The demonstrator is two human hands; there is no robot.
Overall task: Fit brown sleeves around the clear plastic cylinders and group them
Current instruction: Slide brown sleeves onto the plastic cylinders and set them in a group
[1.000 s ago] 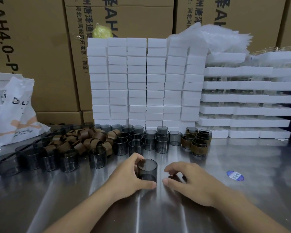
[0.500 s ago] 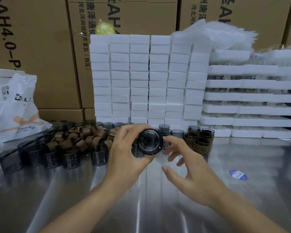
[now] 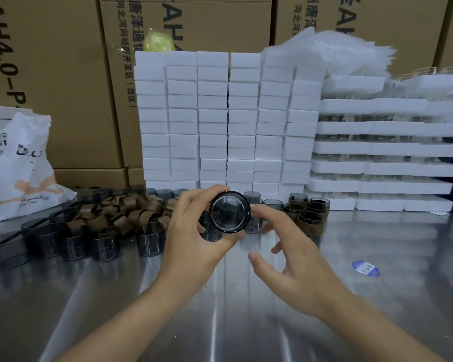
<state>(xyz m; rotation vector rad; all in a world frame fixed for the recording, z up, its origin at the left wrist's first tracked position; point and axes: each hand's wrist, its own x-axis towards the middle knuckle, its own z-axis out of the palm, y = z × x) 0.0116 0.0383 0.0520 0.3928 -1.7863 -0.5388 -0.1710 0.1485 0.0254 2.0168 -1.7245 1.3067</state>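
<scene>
Step in hand: one cylinder picked up, no sleeve on it yet. The steel table [image 3: 220,322] lies below the grip. The brown sleeves [image 3: 120,214] are heaped to its left, and the sleeved group [image 3: 307,215] stands to its right and a bit behind.

The left hand [image 3: 191,236] grasps the clear cylinder [image 3: 229,212] off the table, thumb under and fingers over, one round end facing the camera. The right hand [image 3: 298,259] is just right of it, fingers spread and holding nothing. I cannot tell whether its forefinger touches the rim.

My read: fetch one sleeve with the free hand. Pinch lightly so the thin wall stays round, leave one rim free, and slide the band on square.

Materials:
- **Table:** brushed metal with shiny streaks.
- **Foam blocks [image 3: 228,118], behind the grip:** white, matte, brick-shaped.
- **Sleeves:** brown bands, curled, and they look pliable.
- **Bare cylinders [image 3: 102,241], left of the grip:** smoky, thin-walled, short and straight-sided.
- **Held cylinder:** glossy, with a dark rim.
</scene>
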